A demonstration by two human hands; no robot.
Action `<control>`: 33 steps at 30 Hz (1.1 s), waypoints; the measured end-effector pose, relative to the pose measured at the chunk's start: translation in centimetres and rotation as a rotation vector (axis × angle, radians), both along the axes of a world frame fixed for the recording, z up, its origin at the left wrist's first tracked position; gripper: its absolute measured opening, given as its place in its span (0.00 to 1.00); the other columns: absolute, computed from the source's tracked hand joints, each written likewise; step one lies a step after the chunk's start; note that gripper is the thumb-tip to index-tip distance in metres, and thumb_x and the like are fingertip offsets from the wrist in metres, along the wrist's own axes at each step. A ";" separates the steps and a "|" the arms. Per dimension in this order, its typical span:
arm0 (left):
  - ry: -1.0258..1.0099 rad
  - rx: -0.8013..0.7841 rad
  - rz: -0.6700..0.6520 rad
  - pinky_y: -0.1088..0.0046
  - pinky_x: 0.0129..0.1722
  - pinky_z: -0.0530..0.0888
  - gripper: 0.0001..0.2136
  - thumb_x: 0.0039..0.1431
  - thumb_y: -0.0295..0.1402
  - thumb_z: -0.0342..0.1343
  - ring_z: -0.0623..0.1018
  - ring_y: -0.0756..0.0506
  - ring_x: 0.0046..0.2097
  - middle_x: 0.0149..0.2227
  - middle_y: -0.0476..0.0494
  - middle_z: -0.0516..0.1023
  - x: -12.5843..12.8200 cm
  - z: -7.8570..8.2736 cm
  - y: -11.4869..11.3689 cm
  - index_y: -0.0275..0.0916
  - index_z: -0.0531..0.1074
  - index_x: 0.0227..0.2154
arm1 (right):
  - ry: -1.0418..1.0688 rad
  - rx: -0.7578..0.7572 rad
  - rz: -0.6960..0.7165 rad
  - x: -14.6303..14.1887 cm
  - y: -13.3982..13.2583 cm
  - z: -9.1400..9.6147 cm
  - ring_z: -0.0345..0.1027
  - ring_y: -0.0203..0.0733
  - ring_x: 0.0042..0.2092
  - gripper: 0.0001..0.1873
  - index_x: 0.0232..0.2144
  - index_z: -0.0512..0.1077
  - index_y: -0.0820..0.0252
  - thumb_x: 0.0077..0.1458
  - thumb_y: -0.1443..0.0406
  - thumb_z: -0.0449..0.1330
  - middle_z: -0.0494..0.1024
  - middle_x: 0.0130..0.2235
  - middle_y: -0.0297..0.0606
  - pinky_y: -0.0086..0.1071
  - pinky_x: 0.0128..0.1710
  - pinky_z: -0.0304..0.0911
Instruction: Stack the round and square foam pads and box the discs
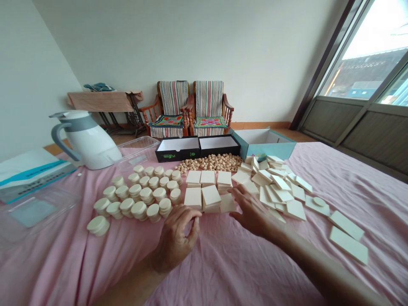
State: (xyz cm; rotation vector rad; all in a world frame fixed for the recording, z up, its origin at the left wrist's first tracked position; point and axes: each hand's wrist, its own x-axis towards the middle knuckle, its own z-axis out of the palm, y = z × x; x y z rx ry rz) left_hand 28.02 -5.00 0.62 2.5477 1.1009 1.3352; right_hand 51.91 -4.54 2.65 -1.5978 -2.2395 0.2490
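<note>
My left hand (177, 238) rests on the pink tablecloth (223, 272) with its fingers curled together, just below the nearest stack of cream square tiles (193, 197). What the fingers hold, if anything, I cannot make out. My right hand (250, 210) lies with its fingers stretched out toward a low stack of square tiles (227, 203), touching its right side. More neat stacks of square tiles (208, 178) stand behind. A loose heap of square tiles (277, 187) spreads to the right of my right hand.
Several stacks of cream round discs (140, 196) stand left of the squares. Small wooden beads (210, 162) lie behind, before two open black boxes (197, 148) and a teal box (264, 144). A white jug (86, 140) and clear plastic lids sit at left. Two chairs stand by the wall.
</note>
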 end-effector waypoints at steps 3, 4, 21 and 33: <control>0.005 0.002 0.009 0.69 0.38 0.68 0.06 0.59 0.23 0.50 0.73 0.47 0.34 0.29 0.47 0.74 0.1 0.1 0.0 0.38 0.70 0.33 | -0.024 0.048 -0.063 0.9 1.1 0.5 0.66 0.47 0.48 0.19 0.49 0.66 0.61 0.53 0.67 0.58 0.70 0.48 0.47 0.39 0.47 0.61; 0.009 0.003 0.010 0.69 0.38 0.68 0.06 0.59 0.23 0.50 0.73 0.47 0.34 0.29 0.47 0.74 0.1 0.1 0.0 0.38 0.70 0.32 | -0.059 0.063 -0.099 1.3 1.7 0.8 0.67 0.47 0.46 0.16 0.47 0.68 0.61 0.55 0.67 0.56 0.72 0.45 0.46 0.39 0.45 0.61; 0.008 0.022 0.019 0.70 0.37 0.69 0.06 0.58 0.23 0.50 0.74 0.47 0.33 0.28 0.47 0.74 0.1 0.5 0.1 0.38 0.70 0.31 | -0.251 0.083 -0.373 3.6 6.5 1.3 0.62 0.54 0.47 0.21 0.44 0.69 0.61 0.53 0.53 0.56 0.74 0.44 0.48 0.40 0.41 0.54; 0.007 0.002 0.018 0.69 0.37 0.69 0.06 0.58 0.23 0.50 0.74 0.46 0.34 0.29 0.46 0.75 0.1 0.0 0.2 0.39 0.70 0.32 | -0.061 0.037 0.093 -0.1 -1.0 2.0 0.62 0.48 0.46 0.19 0.44 0.68 0.58 0.46 0.69 0.60 0.74 0.42 0.41 0.41 0.47 0.52</control>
